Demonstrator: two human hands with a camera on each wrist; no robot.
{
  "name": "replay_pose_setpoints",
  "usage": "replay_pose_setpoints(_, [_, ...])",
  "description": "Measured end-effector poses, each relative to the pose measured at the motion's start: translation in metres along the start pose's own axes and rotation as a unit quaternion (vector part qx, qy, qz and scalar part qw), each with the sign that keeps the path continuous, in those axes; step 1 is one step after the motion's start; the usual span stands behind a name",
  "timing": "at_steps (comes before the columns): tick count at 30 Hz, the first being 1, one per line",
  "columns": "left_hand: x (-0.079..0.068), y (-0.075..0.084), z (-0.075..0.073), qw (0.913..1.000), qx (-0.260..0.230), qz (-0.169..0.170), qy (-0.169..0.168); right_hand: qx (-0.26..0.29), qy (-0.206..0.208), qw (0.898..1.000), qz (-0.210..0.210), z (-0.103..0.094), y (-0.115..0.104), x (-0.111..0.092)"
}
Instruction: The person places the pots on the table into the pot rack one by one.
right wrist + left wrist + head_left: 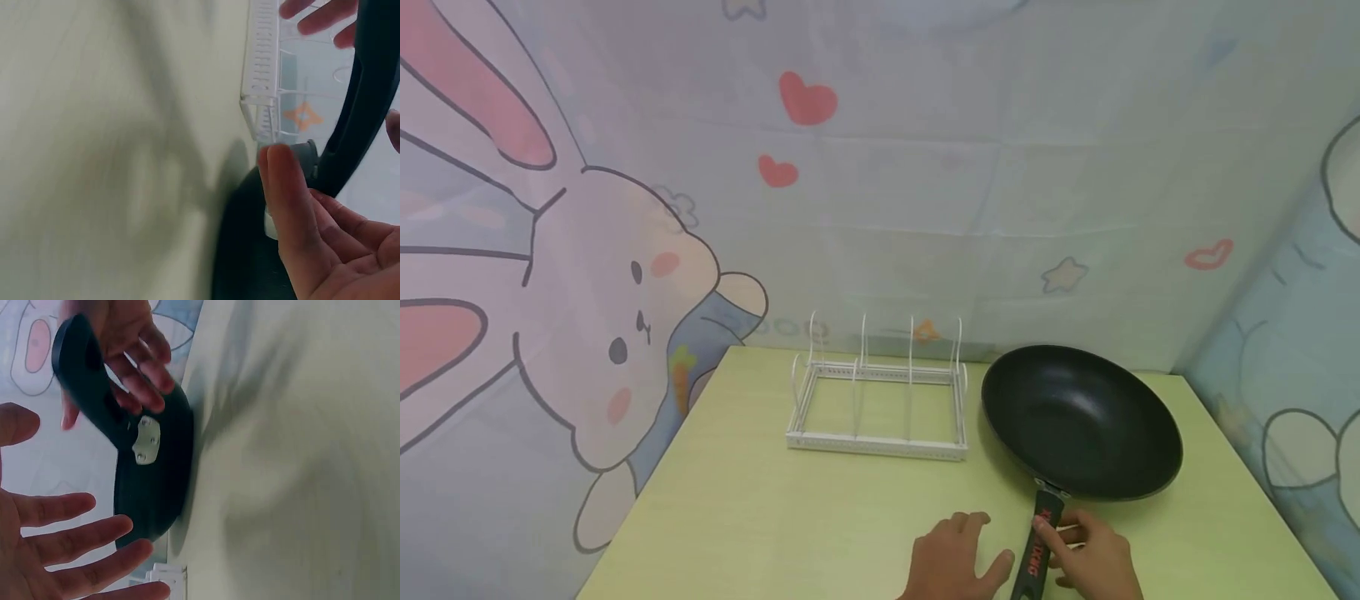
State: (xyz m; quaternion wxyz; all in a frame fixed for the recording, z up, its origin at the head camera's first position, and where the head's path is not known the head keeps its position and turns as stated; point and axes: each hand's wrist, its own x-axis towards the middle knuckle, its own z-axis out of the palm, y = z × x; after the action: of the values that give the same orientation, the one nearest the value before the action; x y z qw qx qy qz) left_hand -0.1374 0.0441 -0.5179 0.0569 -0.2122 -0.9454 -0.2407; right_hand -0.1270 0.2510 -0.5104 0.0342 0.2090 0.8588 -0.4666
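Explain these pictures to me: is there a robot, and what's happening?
No robot: a person works bare-handed. The widest picture comes from a camera worn on the head; the other two come from cameras on the left and right wrists. On the yellow-green table sits a white wire rack; to its right is a black frying pan, its handle toward the person. The left hand is spread beside the handle, holding nothing. The right hand is at the handle on the other side; whether it truly grips, I can't tell.
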Motion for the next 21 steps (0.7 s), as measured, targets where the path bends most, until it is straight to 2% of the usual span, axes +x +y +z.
replay_pose_setpoints(6, [-0.003,0.014,0.01,0.9999,-0.001,0.017,-0.001,0.084,-0.015,0.996,0.021,0.007,0.007,0.009])
replay_pose_setpoints(9, [-0.003,0.019,0.011,0.9979,-0.058,0.003,-0.03,0.156,-0.03,0.987,0.038,0.008,0.011,0.015])
replay_pose_setpoints(11, [0.0,0.023,0.011,0.9892,-0.125,-0.03,-0.07,0.206,-0.044,0.976,0.051,0.008,0.014,0.019])
replay_pose_setpoints(13, [0.002,0.027,0.011,0.9686,-0.206,-0.078,-0.116,0.251,-0.057,0.964,0.061,0.008,0.016,0.022])
replay_pose_setpoints(15, [0.003,0.03,0.013,0.9395,-0.282,-0.125,-0.149,0.283,-0.076,0.954,0.061,0.006,0.017,0.024])
replay_pose_setpoints(18, [0.002,0.031,0.014,0.9005,-0.364,-0.168,-0.169,0.317,-0.108,0.941,0.051,0.003,0.019,0.026])
replay_pose_setpoints(21, [0.003,0.032,0.015,0.876,-0.408,-0.188,-0.177,0.339,-0.152,0.928,0.035,0.0,0.022,0.028])
